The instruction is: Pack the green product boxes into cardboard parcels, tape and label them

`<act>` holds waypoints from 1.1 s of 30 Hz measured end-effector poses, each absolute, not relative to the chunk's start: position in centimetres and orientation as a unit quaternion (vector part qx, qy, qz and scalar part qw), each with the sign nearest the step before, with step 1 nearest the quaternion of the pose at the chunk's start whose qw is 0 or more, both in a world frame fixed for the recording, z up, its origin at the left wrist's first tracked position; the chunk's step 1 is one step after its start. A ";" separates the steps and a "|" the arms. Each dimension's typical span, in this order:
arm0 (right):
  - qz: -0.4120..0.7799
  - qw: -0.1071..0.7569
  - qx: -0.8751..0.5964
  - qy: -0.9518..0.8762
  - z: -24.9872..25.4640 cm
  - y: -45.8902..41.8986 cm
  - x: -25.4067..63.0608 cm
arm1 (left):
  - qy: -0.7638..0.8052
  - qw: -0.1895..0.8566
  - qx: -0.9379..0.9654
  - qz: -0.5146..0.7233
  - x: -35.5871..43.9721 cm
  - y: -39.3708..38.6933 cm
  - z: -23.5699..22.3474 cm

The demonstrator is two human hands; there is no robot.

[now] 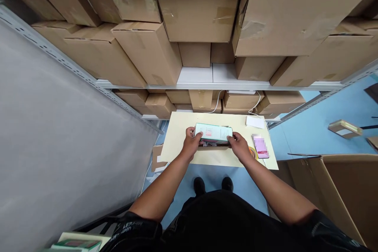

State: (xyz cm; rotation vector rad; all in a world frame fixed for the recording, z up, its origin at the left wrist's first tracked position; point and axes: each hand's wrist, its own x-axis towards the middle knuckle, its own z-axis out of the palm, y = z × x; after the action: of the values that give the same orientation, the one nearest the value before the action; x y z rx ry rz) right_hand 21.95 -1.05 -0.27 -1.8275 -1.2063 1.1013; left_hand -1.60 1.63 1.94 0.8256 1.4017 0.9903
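Note:
A flat pale green and white box (pixel 213 132) is held over a small pale yellow table (pixel 180 134). My left hand (pixel 191 141) grips its left end, fingers curled round the edge. My right hand (pixel 238 145) grips its right end the same way. Under the box sits a small brown cardboard carton (pixel 213 147), mostly hidden by the box and my hands. Both arms reach forward from my black-clad body.
A phone (pixel 260 145) and a roll of tape (pixel 252 151) lie to the right on the table, with a white paper slip (pixel 255 122) behind. Metal shelving (pixel 224 86) stacked with cardboard boxes stands ahead. A large open carton (pixel 333 189) sits right; a grey wall (pixel 59 145) is left.

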 end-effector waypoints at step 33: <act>0.347 -0.046 -0.767 -0.538 -3.6 6.5 19.6 | 0.727 0.348 0.592 0.022 -2.2 5.2 -2.7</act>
State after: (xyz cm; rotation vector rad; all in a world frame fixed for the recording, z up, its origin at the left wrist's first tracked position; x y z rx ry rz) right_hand 19.60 6.46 -3.65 -2.4808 -1.7423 1.1231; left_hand -2.21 5.17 -2.66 1.5358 1.8841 0.0565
